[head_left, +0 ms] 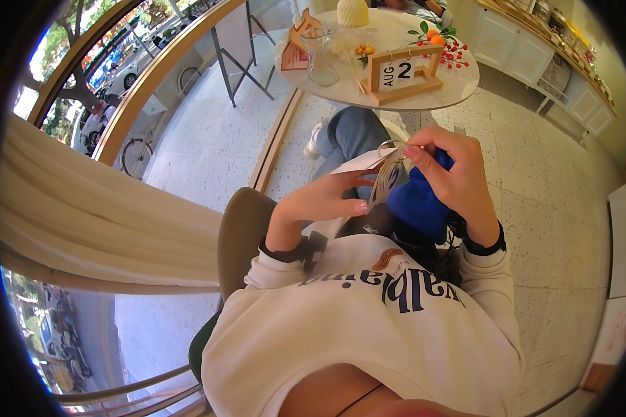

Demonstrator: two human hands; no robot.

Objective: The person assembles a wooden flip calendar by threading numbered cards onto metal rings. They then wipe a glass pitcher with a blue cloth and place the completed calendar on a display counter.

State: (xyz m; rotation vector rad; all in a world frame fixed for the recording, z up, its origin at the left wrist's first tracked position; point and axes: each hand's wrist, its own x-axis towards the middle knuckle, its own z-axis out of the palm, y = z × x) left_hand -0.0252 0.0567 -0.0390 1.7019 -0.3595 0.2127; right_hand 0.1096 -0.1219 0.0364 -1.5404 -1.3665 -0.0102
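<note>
Over my lap I hold a bundle of white number cards [381, 182], strung on a metal ring. Its leaves are fanned apart. My left hand [311, 203] is closed on the cards from the left, with the thumb along their lower edge. At the top, my right hand [459, 170] pinches the ring [388, 144] between thumb and finger. Under the right hand lies a bright blue cloth item [419, 207]; its kind is unclear. Beyond my knees, a wooden desk calendar frame [417, 90] stands on the round table, with month and day cards hanging in it.
The round white table [459, 85] also bears a glass vase [320, 61], red berry sprigs [453, 54], an orange fruit [435, 38] and a ridged yellow object [352, 12]. A beige curtain [104, 215] and windows are at left. White cabinets [504, 42] line the far right.
</note>
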